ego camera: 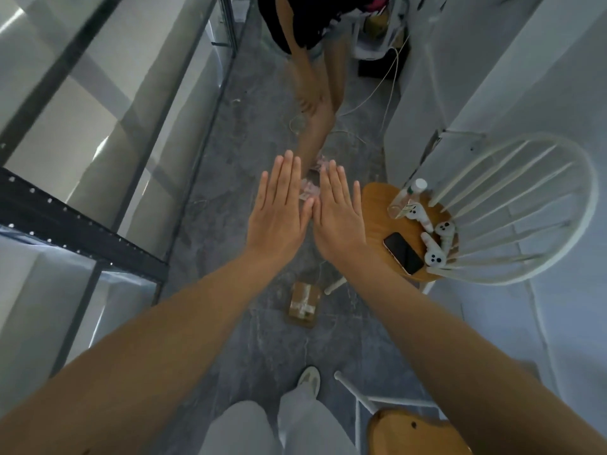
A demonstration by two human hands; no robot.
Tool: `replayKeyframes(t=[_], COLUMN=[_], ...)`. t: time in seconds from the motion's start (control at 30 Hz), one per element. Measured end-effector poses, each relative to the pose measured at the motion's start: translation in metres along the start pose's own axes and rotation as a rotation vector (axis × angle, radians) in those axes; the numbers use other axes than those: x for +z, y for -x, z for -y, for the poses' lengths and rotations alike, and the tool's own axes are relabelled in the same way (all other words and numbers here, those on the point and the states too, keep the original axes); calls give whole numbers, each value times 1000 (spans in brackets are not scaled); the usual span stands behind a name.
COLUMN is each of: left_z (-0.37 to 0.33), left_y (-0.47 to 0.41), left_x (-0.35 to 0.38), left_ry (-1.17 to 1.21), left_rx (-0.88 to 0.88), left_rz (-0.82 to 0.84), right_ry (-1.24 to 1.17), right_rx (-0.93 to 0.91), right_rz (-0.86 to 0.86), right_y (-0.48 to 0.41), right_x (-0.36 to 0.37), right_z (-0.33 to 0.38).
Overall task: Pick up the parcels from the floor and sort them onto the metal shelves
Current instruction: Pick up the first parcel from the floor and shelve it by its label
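My left hand [279, 208] and my right hand [338, 215] are stretched out flat in front of me, palms down, thumbs touching, holding nothing. Below my forearms a small brown taped parcel [303, 305] lies on the grey floor. Between and beyond my fingers a pinkish parcel [310, 192] shows on the floor, mostly hidden by my hands. The metal shelves [82, 224] stand along the left, with dark perforated rails and pale boards.
Another person [315, 103] stands ahead, bent forward, one arm reaching down to the pink parcel. A white spindle chair [512, 205] on the right carries a phone, a bottle and white controllers. A second chair seat [410, 431] sits at bottom right. Cables trail on the floor.
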State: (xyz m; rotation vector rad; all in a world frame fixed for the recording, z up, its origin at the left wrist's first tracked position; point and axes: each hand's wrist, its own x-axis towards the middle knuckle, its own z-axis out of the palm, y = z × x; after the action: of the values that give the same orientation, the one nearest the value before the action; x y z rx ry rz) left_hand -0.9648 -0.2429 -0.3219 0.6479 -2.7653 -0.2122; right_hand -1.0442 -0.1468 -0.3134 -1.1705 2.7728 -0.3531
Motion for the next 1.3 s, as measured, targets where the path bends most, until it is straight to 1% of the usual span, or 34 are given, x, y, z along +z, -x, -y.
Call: replayKeyframes(t=[0.17,0.4,0.7,0.93,1.0,1.13,1.2,1.3], left_z=[5,28,74,111,120,136,138,135], left_y=[9,22,65,102,115,139,149,158], left_x=[39,106,231,354,395,474,510,553], left_ry=[24,71,147,200,253,405,529,748], left_rx=[-38,-77,-119,-213,-271,-451,-589,-853], left_rz=[42,167,368,476,507,581,614,653], right_ry=[-39,-48,-96,-153,-172,-310,-410,-585], right_rx=[8,50,138,303,365,541,643,789], right_rz=[83,168,309,385,413,432,434,421], right_y=[-2,-11,-6,-4,-3,0,3,6], right_x=[36,106,252,383,423,497,530,573], right_z=[-13,-23,-50,-100,-119,-148,-158,-166])
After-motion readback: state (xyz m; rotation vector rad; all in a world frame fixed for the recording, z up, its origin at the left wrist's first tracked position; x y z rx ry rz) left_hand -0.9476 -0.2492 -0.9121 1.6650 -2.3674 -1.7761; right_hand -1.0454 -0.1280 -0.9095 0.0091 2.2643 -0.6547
